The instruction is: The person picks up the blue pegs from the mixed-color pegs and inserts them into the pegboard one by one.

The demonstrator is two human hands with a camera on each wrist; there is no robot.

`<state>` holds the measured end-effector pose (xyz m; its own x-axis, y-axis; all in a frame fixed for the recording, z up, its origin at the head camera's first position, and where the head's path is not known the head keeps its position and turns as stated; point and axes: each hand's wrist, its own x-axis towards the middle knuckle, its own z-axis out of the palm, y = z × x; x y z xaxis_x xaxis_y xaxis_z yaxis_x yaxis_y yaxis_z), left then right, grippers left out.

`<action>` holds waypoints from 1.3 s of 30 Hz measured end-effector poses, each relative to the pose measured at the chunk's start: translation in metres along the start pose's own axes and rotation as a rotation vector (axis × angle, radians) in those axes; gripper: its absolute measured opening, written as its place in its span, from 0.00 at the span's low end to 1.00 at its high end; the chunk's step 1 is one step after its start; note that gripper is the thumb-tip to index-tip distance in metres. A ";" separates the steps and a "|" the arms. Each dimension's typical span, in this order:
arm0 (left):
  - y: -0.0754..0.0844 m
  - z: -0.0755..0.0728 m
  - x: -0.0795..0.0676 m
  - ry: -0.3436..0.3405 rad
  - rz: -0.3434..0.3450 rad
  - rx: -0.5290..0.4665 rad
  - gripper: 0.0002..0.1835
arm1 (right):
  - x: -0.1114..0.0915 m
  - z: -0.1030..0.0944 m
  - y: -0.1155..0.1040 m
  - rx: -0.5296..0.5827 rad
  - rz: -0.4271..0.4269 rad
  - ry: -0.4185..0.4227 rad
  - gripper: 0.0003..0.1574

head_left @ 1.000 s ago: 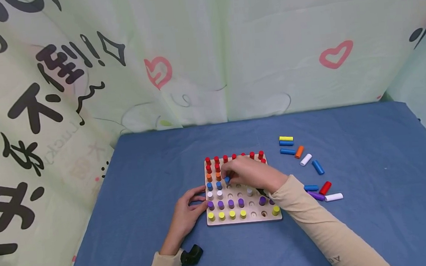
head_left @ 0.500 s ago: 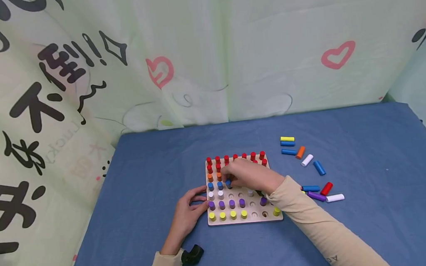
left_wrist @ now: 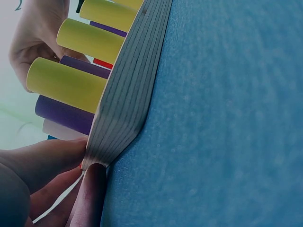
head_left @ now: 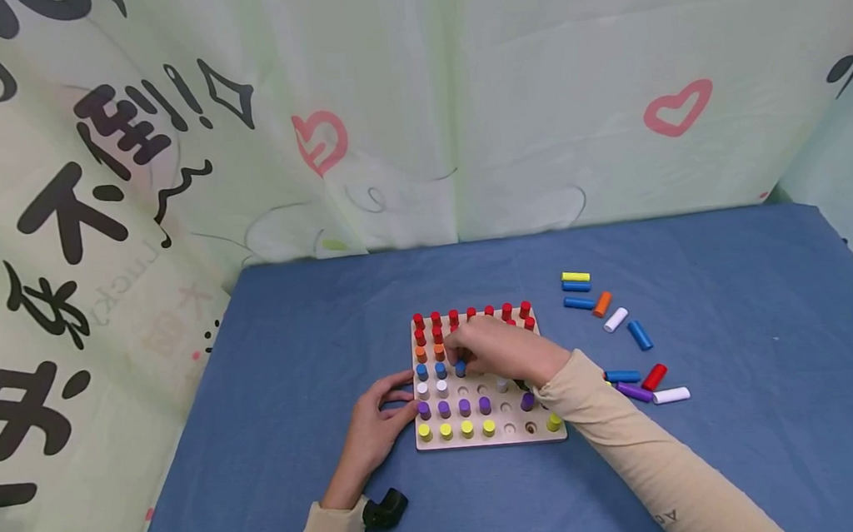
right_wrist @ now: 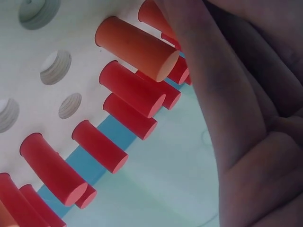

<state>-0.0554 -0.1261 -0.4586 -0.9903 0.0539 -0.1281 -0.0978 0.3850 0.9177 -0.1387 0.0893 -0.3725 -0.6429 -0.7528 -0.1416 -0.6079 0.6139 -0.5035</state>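
A wooden pegboard [head_left: 489,438] with rows of coloured pegs lies on the blue cloth. My left hand [head_left: 371,421] holds its left edge; in the left wrist view the thumb [left_wrist: 52,158] and a finger [left_wrist: 90,196] meet at the board's corner. Over the board's middle, my right hand [head_left: 504,347] has its fingertips at a blue peg [head_left: 460,369], which stands upright in line with two other blue pegs. The right wrist view shows my fingers beside an orange peg [right_wrist: 137,47] and several red pegs [right_wrist: 132,90]; the blue peg is hidden there.
Loose pegs lie to the board's right, including a yellow peg [head_left: 575,277], an orange peg [head_left: 602,304], a red peg [head_left: 654,377] and a white peg [head_left: 671,395]. Bare holes [right_wrist: 56,67] show in the board. A printed curtain [head_left: 494,169] hangs behind the table.
The blue peg at my right fingertips has gone from tilted above the board to lower and upright in its row. My left hand has stayed at the board's edge.
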 end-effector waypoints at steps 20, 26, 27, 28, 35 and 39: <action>0.002 0.001 0.000 -0.003 -0.010 -0.005 0.23 | 0.003 0.006 -0.001 -0.093 0.030 -0.022 0.09; 0.001 0.002 0.000 -0.006 -0.008 -0.005 0.24 | -0.005 -0.003 -0.010 -0.128 0.037 0.004 0.14; 0.001 0.001 0.000 -0.007 -0.007 -0.005 0.24 | -0.006 -0.005 -0.011 -0.123 0.037 0.004 0.13; 0.001 0.001 0.000 -0.006 -0.007 -0.009 0.24 | -0.007 -0.007 -0.012 -0.115 0.042 0.001 0.14; 0.000 0.001 0.000 -0.005 -0.009 -0.026 0.24 | -0.017 -0.017 -0.009 -0.109 0.020 0.029 0.11; 0.000 0.001 0.001 0.002 -0.007 -0.020 0.24 | -0.023 -0.023 -0.004 -0.115 0.015 0.057 0.12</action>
<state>-0.0561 -0.1253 -0.4590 -0.9898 0.0498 -0.1336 -0.1063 0.3666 0.9243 -0.1327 0.1096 -0.3479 -0.6758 -0.7306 -0.0975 -0.6454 0.6504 -0.4005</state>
